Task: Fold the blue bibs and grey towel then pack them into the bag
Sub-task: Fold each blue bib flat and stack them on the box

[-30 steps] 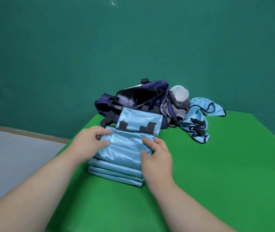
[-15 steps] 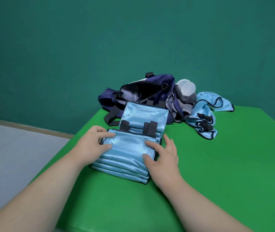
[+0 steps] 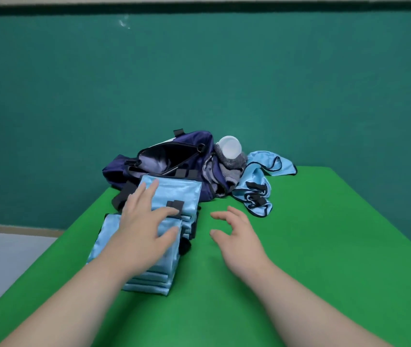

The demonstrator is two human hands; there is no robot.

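L hand (image 3: 147, 221) lies flat, fingers spread, on the stack of folded shiny light-blue bibs (image 3: 153, 280) w/ black straps, near the left edge of the green table (image 3: 324, 246). R hand (image 3: 237, 236) hovers just beside the stack, fingers loosely curled, holding nothing. Behind the stack sits the open navy fabric bag (image 3: 174, 156), w/ the crumpled grey towel (image 3: 232, 171) and one unfolded blue bib (image 3: 257, 179) at its right.

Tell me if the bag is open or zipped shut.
Open: the bag gapes, its dark inside showing.
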